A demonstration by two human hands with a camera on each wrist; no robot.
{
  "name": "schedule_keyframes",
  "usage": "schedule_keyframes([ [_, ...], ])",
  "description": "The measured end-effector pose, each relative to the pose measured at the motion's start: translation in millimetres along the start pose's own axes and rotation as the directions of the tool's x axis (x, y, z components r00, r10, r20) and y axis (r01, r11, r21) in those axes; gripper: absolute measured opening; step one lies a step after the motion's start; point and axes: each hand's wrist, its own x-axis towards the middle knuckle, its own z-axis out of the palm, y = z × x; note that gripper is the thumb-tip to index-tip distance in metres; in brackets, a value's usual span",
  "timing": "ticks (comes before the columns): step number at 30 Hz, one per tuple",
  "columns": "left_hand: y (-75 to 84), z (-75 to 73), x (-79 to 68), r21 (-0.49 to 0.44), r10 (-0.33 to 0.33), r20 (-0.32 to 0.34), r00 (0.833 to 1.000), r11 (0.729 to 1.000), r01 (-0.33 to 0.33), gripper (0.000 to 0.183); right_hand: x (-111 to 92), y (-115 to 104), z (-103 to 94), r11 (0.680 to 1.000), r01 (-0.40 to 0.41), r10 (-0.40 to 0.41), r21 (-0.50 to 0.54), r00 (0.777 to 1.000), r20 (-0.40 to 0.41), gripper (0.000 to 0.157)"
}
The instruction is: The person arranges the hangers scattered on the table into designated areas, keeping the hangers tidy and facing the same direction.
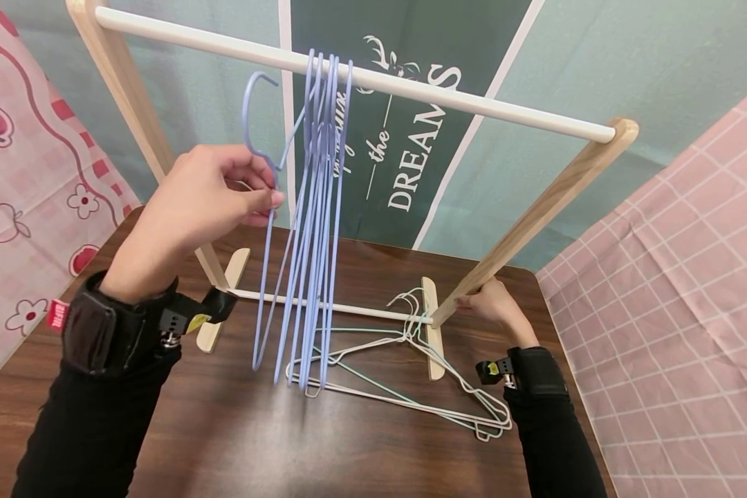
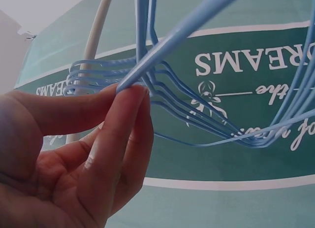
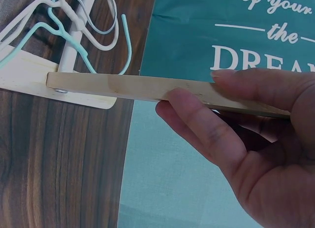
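Observation:
My left hand [image 1: 214,190] pinches a blue clothes hanger [image 1: 247,114] just below its hook, between thumb and fingers. That hook is off the white rail [image 1: 224,47], to the left of several other blue hangers [image 1: 316,207] that hang from it. In the left wrist view, the pinched hanger's wire [image 2: 167,46] runs up and right from the fingertips. My right hand [image 1: 494,304] grips the rack's right wooden post [image 1: 535,214] near its lower end. The right wrist view shows thumb and fingers on either side of the post [image 3: 133,86].
White and green hangers [image 1: 398,398] lie in a pile on the brown table [image 1: 224,429], hooks by the rack's right foot [image 1: 434,353]. A lower white bar [image 1: 373,312] joins the feet. Behind hangs a green cloth [image 1: 460,28] with lettering; pink cloths [image 1: 678,277] flank the table.

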Motion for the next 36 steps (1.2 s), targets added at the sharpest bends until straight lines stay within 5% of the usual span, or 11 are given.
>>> schedule_keyframes([
  [13,14.0,-2.8,10.8,0.092,0.047,-0.013,0.999,0.995,-0.046,0.016,0.5,-2.1,0.9,1.0,-0.014,0.015,0.017,1.0,-0.007,0.032],
  [36,17.9,2.4,30.3,-0.02,-0.043,0.047,0.998,0.999,0.044,0.023,-1.2,-1.6,-0.2,1.0,0.014,-0.015,0.016,1.0,0.003,0.031],
])
